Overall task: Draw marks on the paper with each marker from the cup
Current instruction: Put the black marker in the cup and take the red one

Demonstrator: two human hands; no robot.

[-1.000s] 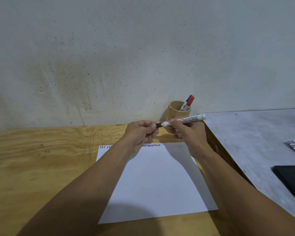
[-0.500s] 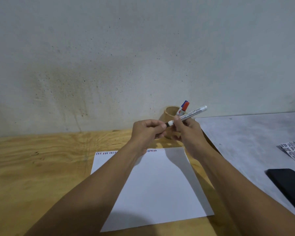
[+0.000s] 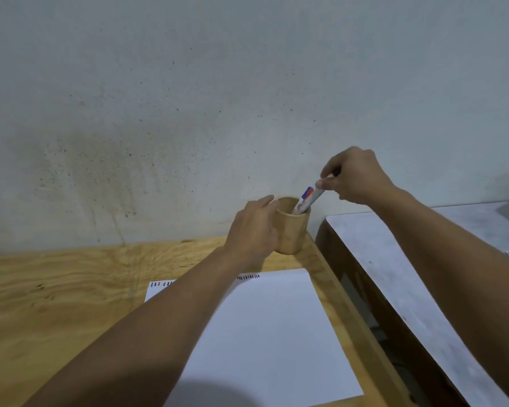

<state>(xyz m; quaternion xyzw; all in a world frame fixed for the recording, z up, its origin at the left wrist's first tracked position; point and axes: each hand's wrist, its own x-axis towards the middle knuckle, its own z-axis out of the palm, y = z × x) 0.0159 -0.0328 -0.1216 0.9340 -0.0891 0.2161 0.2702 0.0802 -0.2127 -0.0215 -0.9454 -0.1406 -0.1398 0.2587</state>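
Nearest, the paper (image 3: 265,327) lies flat on the plywood table (image 3: 56,289), a row of short marks (image 3: 248,277) along its far edge. Beyond it, both hands have left the capping pose: the left hand (image 3: 252,230) now wraps its fingers around the wooden cup (image 3: 291,230), steadying it, while the right hand (image 3: 354,179) pinches a white marker (image 3: 313,198) angled into the cup, probably returning it before the next.

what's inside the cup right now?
Markers lean out of the wooden cup; a blue cap shows, and the right hand grips one. Their lower ends and exact count are hidden by the cup wall.
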